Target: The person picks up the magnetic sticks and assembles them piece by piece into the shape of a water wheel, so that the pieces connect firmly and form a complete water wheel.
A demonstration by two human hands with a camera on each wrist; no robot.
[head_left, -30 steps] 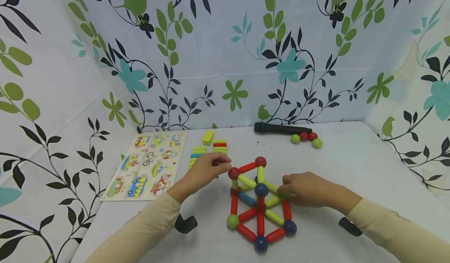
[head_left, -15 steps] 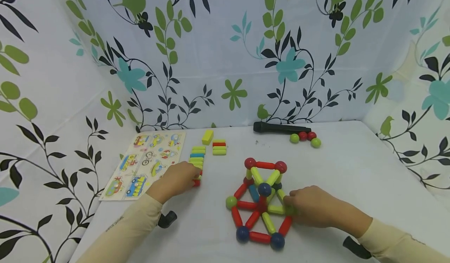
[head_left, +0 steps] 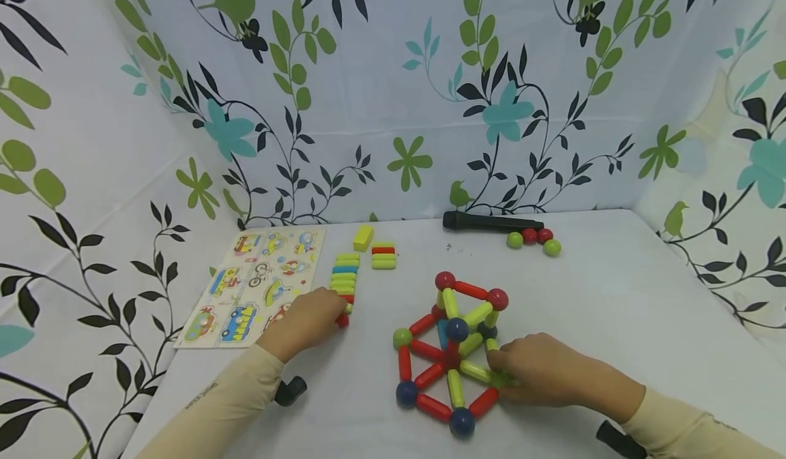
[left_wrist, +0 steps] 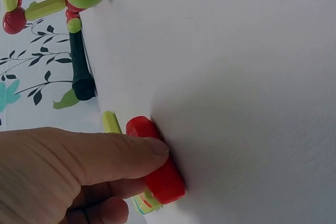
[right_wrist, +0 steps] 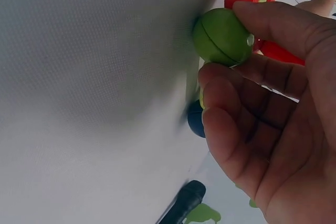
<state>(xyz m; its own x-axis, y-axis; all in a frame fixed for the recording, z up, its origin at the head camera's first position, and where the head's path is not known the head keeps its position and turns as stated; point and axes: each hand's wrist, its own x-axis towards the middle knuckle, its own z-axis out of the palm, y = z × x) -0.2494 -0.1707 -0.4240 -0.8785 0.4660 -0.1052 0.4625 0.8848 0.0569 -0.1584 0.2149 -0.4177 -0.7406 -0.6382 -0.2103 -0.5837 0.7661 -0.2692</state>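
A framework of magnetic rods and balls (head_left: 454, 380) in red, yellow and blue stands on the white table, with a raised triangle at its back. My right hand (head_left: 546, 372) holds its right corner; in the right wrist view the thumb and fingers grip a green ball (right_wrist: 220, 35) there. To the left, my left hand (head_left: 303, 322) is at the near end of a row of rods (head_left: 344, 278). Seen from the left wrist, its thumb lies across a red magnetic rod (left_wrist: 167, 179), pinching it against the fingers. The fingertips behind the rod are partly hidden.
A sticker-style picture board (head_left: 260, 275) lies left of the rods. Behind them are a yellow block (head_left: 364, 238) and a shorter rod stack (head_left: 383, 256). A black microphone (head_left: 491, 223) lies at the back, with loose green and red balls (head_left: 529, 237) beside it.
My left hand has left the framework's upper red ball and moved left to the rod row, taking hold of a red rod. The framework has turned clockwise under my right hand.
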